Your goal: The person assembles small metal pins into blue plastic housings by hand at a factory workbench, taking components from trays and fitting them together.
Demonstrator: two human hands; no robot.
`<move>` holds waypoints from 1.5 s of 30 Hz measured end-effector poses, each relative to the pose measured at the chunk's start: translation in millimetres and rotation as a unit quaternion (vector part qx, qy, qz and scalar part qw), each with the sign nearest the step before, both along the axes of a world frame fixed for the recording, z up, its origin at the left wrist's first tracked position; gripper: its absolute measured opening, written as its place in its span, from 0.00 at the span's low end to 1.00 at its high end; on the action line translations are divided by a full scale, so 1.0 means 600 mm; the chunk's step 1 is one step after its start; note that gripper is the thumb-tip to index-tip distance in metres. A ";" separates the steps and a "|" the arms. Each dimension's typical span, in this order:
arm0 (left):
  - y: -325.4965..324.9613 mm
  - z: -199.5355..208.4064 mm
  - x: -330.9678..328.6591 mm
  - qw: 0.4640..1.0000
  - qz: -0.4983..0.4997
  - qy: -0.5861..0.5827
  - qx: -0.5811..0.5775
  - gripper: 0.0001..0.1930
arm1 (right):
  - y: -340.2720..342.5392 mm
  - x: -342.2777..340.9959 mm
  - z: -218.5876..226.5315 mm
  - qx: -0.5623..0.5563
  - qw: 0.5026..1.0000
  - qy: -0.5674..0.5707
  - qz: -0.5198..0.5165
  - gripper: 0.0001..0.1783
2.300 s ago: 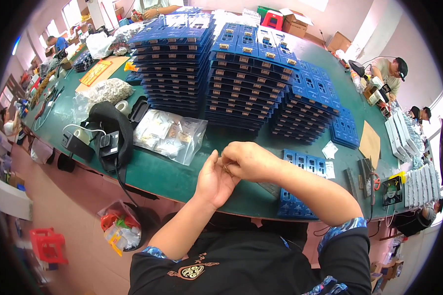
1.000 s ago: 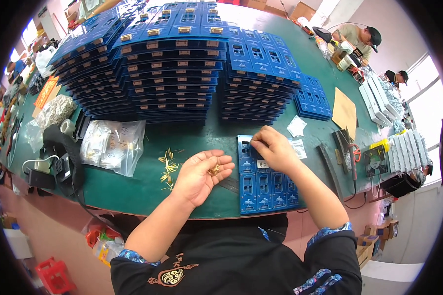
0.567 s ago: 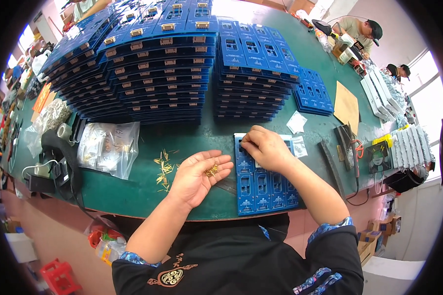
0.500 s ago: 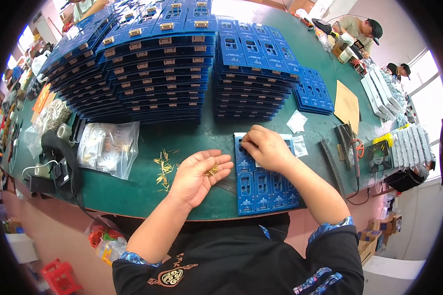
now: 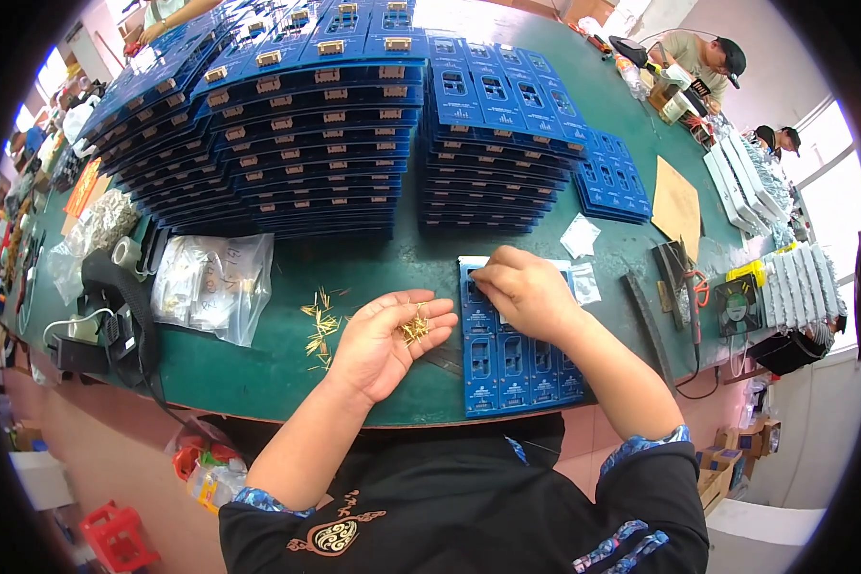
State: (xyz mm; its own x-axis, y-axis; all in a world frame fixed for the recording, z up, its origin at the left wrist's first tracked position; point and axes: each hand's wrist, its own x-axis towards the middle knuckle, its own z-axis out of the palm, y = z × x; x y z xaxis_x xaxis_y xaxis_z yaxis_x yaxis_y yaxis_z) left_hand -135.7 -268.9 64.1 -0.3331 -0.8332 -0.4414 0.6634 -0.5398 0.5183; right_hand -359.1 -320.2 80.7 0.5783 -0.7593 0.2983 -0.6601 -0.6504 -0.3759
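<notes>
Small brass pins (image 5: 414, 327) were cupped in the open left hand (image 5: 385, 337), just left of the blue board panel (image 5: 512, 354). Since a moment earlier, the right hand (image 5: 524, 290) had stayed pinched at the panel's top edge, suggesting one pin was being seated.

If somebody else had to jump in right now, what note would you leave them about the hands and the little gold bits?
Left hand: open, palm up, cupping a small heap of gold pins.
Right hand: fingertips pressed on the upper end of the blue circuit board panel lying at the table's near edge.
More loose gold pins lie on the green table, left of the left hand.
How many pins are already fitted cannot be told; pins remain in the palm and on the table.
</notes>
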 end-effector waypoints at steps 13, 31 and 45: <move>0.007 -0.004 0.003 0.993 -0.114 -0.003 -0.042 0.13 | 0.003 0.045 0.031 0.077 0.989 -0.091 0.087 0.10; 0.006 -0.009 0.008 0.991 -0.131 -0.015 -0.038 0.14 | -0.006 0.048 0.023 0.207 0.970 -0.071 0.102 0.07; 0.004 -0.013 0.002 0.983 -0.169 -0.058 -0.045 0.11 | 0.006 0.043 0.050 0.235 0.964 -0.029 0.124 0.12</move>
State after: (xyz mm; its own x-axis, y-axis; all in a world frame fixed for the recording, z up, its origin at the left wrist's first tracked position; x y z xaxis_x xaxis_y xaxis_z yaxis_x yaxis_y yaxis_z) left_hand -134.3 -266.2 56.2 -0.5498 -0.7203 -0.4228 0.3873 -0.6684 0.6350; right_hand -333.1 -316.5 111.0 0.7524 -0.6587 -0.0084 -0.4757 -0.5344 -0.6986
